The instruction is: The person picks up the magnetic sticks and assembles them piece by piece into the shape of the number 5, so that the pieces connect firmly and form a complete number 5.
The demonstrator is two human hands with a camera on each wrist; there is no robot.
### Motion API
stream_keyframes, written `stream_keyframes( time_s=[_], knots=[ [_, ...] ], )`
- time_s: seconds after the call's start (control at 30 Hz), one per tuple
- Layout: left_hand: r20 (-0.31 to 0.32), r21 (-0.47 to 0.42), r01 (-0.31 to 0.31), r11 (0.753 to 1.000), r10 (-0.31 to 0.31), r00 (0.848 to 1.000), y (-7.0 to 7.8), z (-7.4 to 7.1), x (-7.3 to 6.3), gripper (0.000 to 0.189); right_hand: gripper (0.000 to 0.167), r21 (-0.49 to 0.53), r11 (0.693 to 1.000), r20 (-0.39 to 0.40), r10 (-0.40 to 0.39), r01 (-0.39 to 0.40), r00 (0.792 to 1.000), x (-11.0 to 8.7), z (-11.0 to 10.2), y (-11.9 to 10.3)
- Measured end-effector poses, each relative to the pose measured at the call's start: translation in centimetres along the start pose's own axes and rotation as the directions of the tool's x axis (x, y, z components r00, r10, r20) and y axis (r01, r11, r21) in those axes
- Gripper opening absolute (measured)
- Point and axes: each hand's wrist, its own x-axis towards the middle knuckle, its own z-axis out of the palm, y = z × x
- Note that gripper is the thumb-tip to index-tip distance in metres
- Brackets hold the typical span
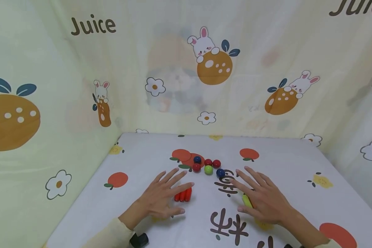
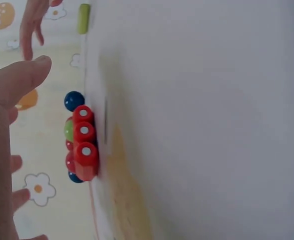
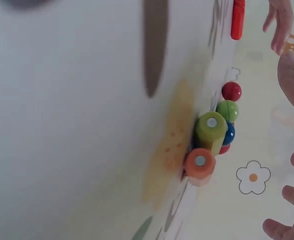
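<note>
My left hand (image 1: 162, 197) is spread with straight fingers above the table, partly over three red rods (image 1: 183, 195). Pale discs show on the ends of these red rods (image 2: 85, 131) in the left wrist view. On the other side my right hand (image 1: 265, 198), its fingers also spread, hovers over a yellow-green rod (image 1: 247, 201). Beside that one, the right wrist view shows an orange rod (image 3: 199, 166), mostly hidden by the hand from above. Neither hand holds anything. Beyond the fingertips lie several small balls: blue (image 1: 220, 173), green (image 1: 208, 169) and red (image 1: 196, 167).
A white cloth printed with fruit and dark characters covers the table (image 1: 204, 193). Pale curtains (image 1: 127, 62) with rabbit and orange prints stand behind and at both sides. A small black object (image 1: 139, 240) sits by the left sleeve.
</note>
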Motion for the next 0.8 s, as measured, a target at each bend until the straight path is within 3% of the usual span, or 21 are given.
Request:
stream_keyframes(
  time_s=[0.27, 0.67, 0.8],
  knots=[
    [0.029, -0.115, 0.095, 0.989, -0.092, 0.995, 0.1, -0.9, 1.3, 0.085, 0.084, 0.051, 0.999, -0.049, 0.019, -0.017, 0.999, 1.4, 0.1, 0.0],
    [0.020, -0.289, 0.144, 0.946, -0.145, 0.989, -0.7, -1.4, 2.6, 0.086, 0.077, 0.176, 0.981, -0.026, 0.084, -0.078, 0.996, 4.8, 0.0, 0.3],
    [0.029, -0.338, 0.150, 0.929, -0.149, 0.988, -0.8, -1.0, 2.9, 0.086, 0.074, 0.223, 0.969, 0.001, 0.105, -0.103, 0.994, 5.7, 0.3, 0.4]
  ],
)
